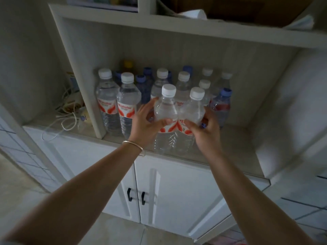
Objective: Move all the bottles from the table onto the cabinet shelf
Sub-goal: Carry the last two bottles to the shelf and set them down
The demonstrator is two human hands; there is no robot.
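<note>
Two clear water bottles with white caps and red-and-white labels stand side by side at the front of the cabinet shelf (pixel 230 144). My left hand (pixel 146 124) wraps around the left bottle (pixel 165 110). My right hand (pixel 205 129) holds the right bottle (pixel 193 110). Whether their bases rest on the shelf or hang just above it I cannot tell. Behind them stand several more bottles, some with white caps (pixel 127 96), some with blue caps (pixel 222 103), one with a yellow cap (pixel 128 64).
A vertical divider (pixel 83 82) walls off a left compartment holding tangled white cables (pixel 70 110). The upper shelf board (pixel 177 25) hangs low over the bottles. Below are white cabinet doors with black handles (pixel 136 197). The right part of the shelf is bare.
</note>
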